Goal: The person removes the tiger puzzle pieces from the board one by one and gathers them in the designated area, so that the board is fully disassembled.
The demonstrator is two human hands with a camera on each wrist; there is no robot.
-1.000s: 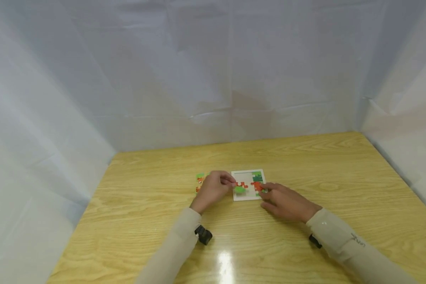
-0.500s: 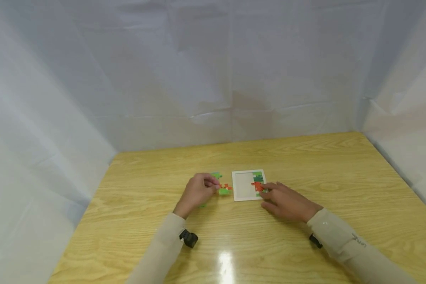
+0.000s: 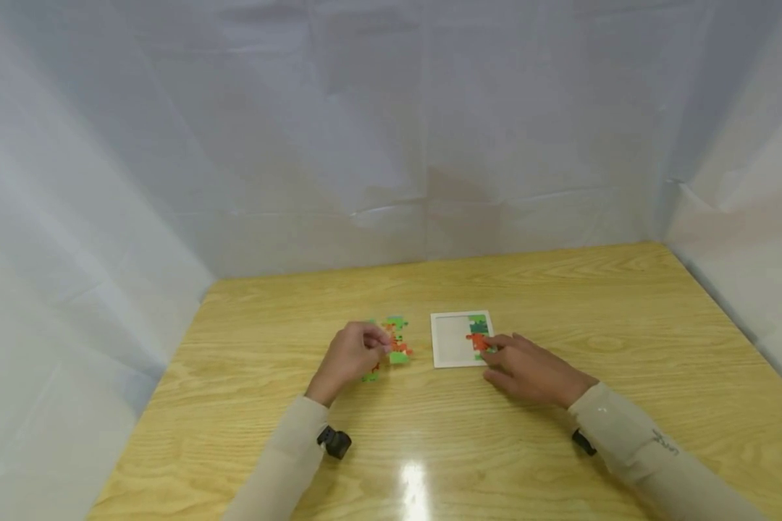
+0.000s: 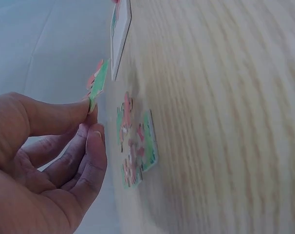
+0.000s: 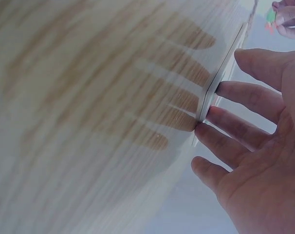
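My left hand [image 3: 348,356] pinches a red and green jigsaw piece [image 4: 98,84] between thumb and fingertips, raised above the table. Below and beside it lie several loose jigsaw pieces [image 4: 138,146] in green, orange and red, partly hidden by the hand in the head view. To the right is a white square puzzle tray [image 3: 452,364], with green and red pieces [image 3: 478,325] along its right side. My right hand [image 3: 528,370] rests at the tray's right edge with its fingers spread, fingertips [image 5: 213,113] touching the edge and covering part of the pieces there.
The wood-grain table [image 3: 469,449] extends on all sides of the tray. White sheeting [image 3: 391,145] hangs behind the table and at both sides. A black wrist camera [image 3: 334,442] sits on the left sleeve.
My left hand has carried its jigsaw piece leftward, away from over the tray to above the loose pieces. The tray has shifted slightly right, with my right hand staying at its edge.
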